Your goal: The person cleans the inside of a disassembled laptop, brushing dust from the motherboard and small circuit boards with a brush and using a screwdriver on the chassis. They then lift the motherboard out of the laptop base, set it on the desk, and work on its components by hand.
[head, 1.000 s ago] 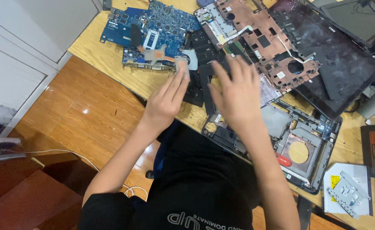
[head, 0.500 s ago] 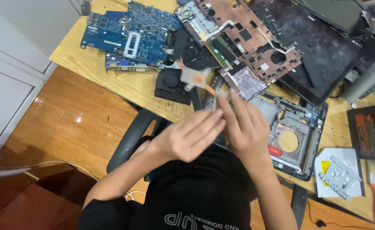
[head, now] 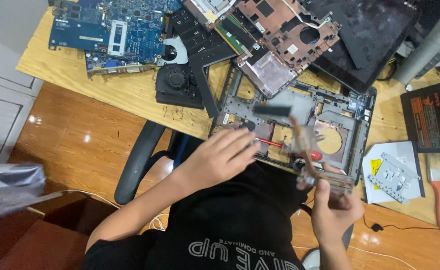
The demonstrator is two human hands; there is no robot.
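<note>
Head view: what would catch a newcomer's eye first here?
The right hand lifts a blurred copper heat-pipe assembly over the gutted laptop base at centre. The left hand hovers open beside it. Upper left on the wooden table lie a blue motherboard and a black fan.

Wooden table [head: 125,95] — blue motherboard [head: 111,31], black fan [head: 176,85], grey laptop chassis [head: 300,125] (perhaps gutted).

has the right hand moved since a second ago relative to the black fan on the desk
Yes. The right hand was up beside the black fan; now it is off the desk edge, nearer the body, holding a copper heat pipe.
</note>
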